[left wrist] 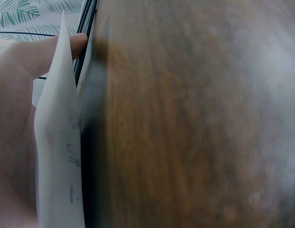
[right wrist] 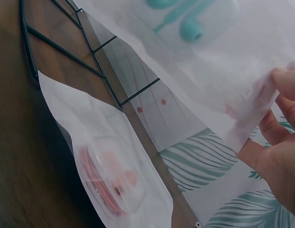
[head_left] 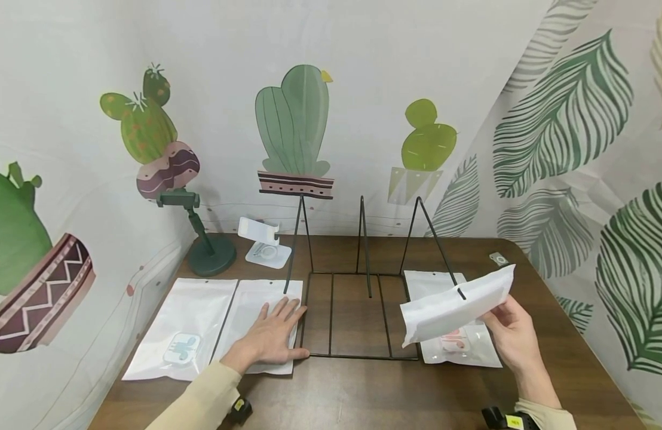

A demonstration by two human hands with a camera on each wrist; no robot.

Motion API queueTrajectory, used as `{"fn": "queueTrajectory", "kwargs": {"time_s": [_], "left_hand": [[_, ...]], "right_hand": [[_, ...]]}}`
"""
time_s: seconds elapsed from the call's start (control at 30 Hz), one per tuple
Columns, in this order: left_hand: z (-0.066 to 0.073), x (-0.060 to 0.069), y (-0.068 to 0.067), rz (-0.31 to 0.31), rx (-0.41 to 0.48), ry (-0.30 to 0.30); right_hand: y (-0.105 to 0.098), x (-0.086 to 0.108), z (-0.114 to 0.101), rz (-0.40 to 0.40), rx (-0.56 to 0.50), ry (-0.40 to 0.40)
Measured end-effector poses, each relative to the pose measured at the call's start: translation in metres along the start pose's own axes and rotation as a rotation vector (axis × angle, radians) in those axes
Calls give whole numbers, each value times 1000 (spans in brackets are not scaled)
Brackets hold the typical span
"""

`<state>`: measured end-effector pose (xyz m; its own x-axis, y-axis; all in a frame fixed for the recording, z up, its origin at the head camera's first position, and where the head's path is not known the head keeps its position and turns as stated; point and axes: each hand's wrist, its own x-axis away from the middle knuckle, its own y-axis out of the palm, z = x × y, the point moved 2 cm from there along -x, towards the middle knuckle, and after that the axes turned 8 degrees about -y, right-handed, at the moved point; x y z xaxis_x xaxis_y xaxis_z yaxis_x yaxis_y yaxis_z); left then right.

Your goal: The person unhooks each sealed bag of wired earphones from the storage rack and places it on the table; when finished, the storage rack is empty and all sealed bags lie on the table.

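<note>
My right hand pinches the edge of a white pouch. Teal earphones in a clear case show through its side in the right wrist view. This pouch is tilted at the right prong of a black wire display rack; the prong's tip appears at the pouch's upper side, though whether it passes through a hole I cannot tell. With fingers spread, my left hand rests on another white pouch beside the rack, its thumb touching the rack's left base wire.
A pouch with pink earphones lies beneath the raised one. At far left lies a pouch with teal earphones. Behind stand a green stand and a white phone stand. A small white object lies at the back right.
</note>
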<state>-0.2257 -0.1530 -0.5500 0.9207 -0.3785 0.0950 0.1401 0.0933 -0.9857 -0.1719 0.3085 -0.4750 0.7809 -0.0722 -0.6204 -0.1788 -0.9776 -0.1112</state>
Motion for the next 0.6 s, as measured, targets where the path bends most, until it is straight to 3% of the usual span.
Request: {"fn": "queueTrajectory", "kwargs": {"time_s": [0.3, 0.6], "left_hand": [[0, 0, 0, -8, 2, -6], [0, -1, -1, -12, 5, -4]], "right_hand": [[-2, 5, -3, 13, 40, 24], [-5, 10, -4, 6, -88, -21]]}}
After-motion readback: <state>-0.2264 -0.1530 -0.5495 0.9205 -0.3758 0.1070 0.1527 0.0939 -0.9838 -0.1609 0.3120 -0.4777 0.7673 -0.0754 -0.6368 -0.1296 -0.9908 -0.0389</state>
